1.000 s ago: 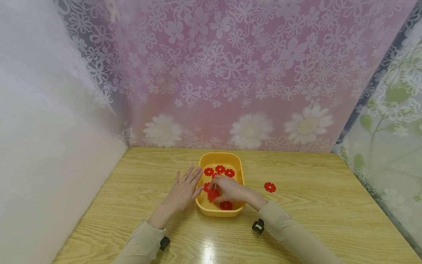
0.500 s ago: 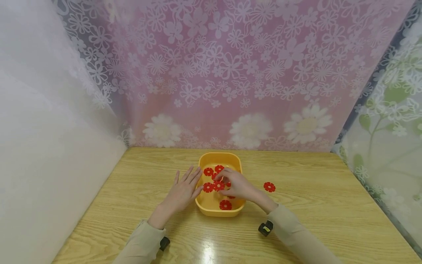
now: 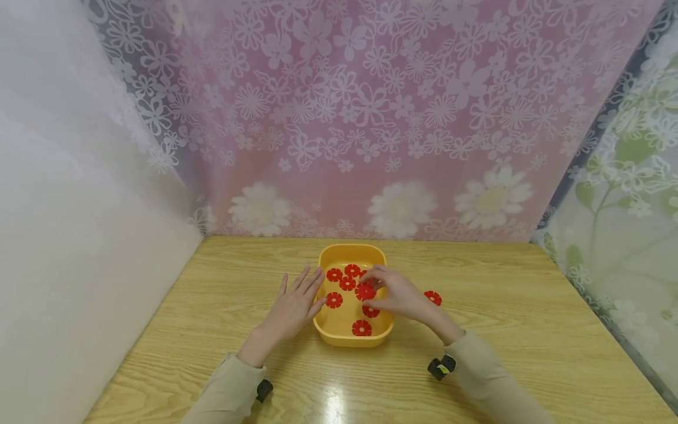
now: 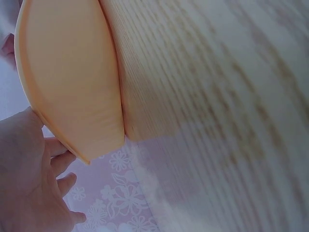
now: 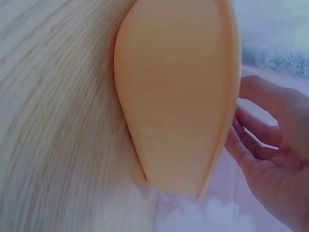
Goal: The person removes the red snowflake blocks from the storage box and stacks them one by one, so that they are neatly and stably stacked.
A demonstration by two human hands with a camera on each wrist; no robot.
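Observation:
A yellow-orange plastic tub [image 3: 349,341] stands on the wooden table, with several flat red notched discs lying in it. My left hand [image 3: 291,309] rests at the tub's left rim, fingers straight and spread; in the left wrist view the thumb and fingers touch that rim. Reaching over the right rim, my right hand [image 3: 399,294] pinches a red notched disc [image 3: 365,291] between thumb and fingers above the tub floor. The right wrist view has the tub wall [image 5: 174,96] in front of the fingertips, so the disc is hidden there.
One more red disc [image 3: 432,298] lies on the table [image 3: 503,330] to the right of the tub, partly behind my right wrist. A pink floral curtain [image 3: 328,147] hangs at the table's back edge, with pale cloth on both sides.
My right hand has moved right and slightly away across the tub, carrying the red disc with it. Discs that it covered at the front and left now show. The left hand stays at the rim.

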